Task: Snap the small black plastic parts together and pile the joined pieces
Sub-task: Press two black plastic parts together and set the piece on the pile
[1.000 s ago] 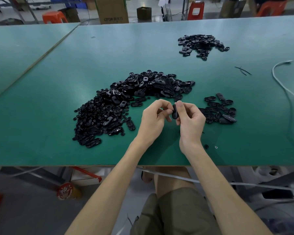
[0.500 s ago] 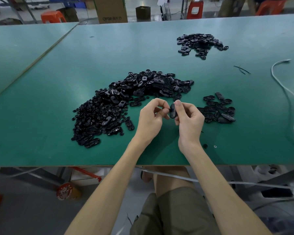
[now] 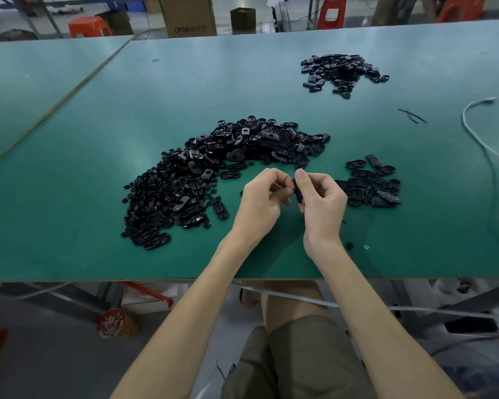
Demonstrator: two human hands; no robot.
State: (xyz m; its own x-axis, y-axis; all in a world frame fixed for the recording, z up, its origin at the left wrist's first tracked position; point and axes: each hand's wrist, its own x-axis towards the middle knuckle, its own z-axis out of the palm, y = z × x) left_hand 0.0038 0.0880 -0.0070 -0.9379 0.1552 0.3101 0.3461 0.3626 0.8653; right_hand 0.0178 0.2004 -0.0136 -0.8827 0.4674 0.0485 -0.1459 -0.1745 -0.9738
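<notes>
My right hand point(image 3: 320, 205): I am pinching a small black part point(image 3: 298, 194) just above the green table point(image 3: 98, 168).
My left hand point(image 3: 260, 203): I am curling my fingers onto the same part.
Small pile point(image 3: 369, 185): lying just beside my right hand.
Big pile point(image 3: 213, 174): lying just behind my hands.
Far pile point(image 3: 340, 72): sitting well apart, far back.

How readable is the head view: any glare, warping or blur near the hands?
Head view: even light, soft shadows under the left hand and right hand on the green table; wide-angle warping bends its far edge; glossy highlights speckle the large heap of black plastic parts; the small black plastic part both hands pinch reads too dark for detail.
</notes>
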